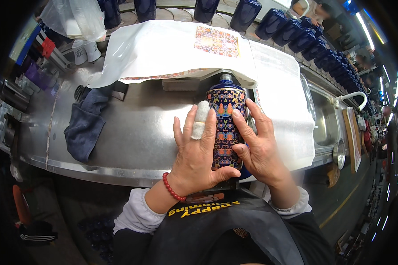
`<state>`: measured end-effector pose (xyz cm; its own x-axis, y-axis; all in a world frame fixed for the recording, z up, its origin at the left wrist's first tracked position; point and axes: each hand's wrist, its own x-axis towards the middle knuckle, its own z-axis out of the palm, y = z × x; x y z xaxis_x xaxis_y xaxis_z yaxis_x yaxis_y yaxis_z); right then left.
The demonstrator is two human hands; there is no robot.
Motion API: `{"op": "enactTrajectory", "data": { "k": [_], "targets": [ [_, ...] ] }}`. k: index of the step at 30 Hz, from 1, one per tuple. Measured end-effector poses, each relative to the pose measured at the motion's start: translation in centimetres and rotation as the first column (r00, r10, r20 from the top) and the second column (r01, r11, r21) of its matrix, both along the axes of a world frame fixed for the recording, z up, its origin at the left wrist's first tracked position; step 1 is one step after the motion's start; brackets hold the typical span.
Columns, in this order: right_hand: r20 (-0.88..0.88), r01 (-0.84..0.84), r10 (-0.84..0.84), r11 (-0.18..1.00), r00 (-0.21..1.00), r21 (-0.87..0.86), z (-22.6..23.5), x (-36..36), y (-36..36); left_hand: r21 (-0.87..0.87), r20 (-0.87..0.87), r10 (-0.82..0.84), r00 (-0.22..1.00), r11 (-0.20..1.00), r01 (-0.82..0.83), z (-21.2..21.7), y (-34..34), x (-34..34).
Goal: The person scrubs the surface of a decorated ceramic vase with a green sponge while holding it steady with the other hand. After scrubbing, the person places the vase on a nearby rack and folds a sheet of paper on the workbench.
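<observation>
Two bare hands, fingers spread rather than clenched, flank a patterned dark-blue bottle (225, 128): the left hand (194, 154) lies against its left side, thumb across the near end, while the right hand (263, 152) presses fingertips and thumb to its right. The bottle's neck points away, just beyond the fingers. It looks glassy, probably stiff, fairly heavy, slick and breakable; the broad body, palmed from both sides, seems the safest hold. Its opaque wall hides any contents. Beyond the right hand sits a steel sink (325, 119); far past the left, white cups (86, 52), insides unseen, stand near a plastic bag (79, 17) holding something white.
</observation>
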<state>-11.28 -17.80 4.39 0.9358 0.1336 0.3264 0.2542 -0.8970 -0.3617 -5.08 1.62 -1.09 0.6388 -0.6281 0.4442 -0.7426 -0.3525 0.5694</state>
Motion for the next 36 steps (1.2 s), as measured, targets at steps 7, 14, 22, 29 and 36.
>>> {"op": "enactTrajectory", "data": {
  "k": [7, 14, 22, 29, 36],
  "targets": [
    [-0.032, -0.028, 0.029, 0.999, 0.999, 0.032, -0.3, -0.1, -0.9, 0.036, 0.050, -0.010, 0.999, 0.999, 0.008, 0.6, -0.6, 0.4],
    [0.180, -0.074, 0.045, 0.984, 0.983, 0.164, 0.6, 1.0, -1.8, 0.043, 0.053, -0.016, 0.998, 0.999, 0.014, 0.8, 0.0, 0.8],
    [-0.059, -0.639, 0.645, 0.734, 0.762, -0.230, 4.5, 1.3, -1.3, -0.253, -0.083, -0.038, 0.996, 0.967, 0.015, -0.6, 0.3, 1.3],
    [0.205, -0.296, 0.225, 0.839, 0.953, 0.457, 3.5, 2.5, -3.6, -0.058, 0.140, -0.023, 0.990, 0.998, 0.031, -0.5, 0.3, -0.6],
    [0.220, -0.398, 0.416, 0.909, 0.882, -0.123, 2.5, 1.0, -1.6, -0.261, 0.158, 0.039, 0.987, 0.965, 0.003, -1.6, 2.5, -3.5]
  ]
}}
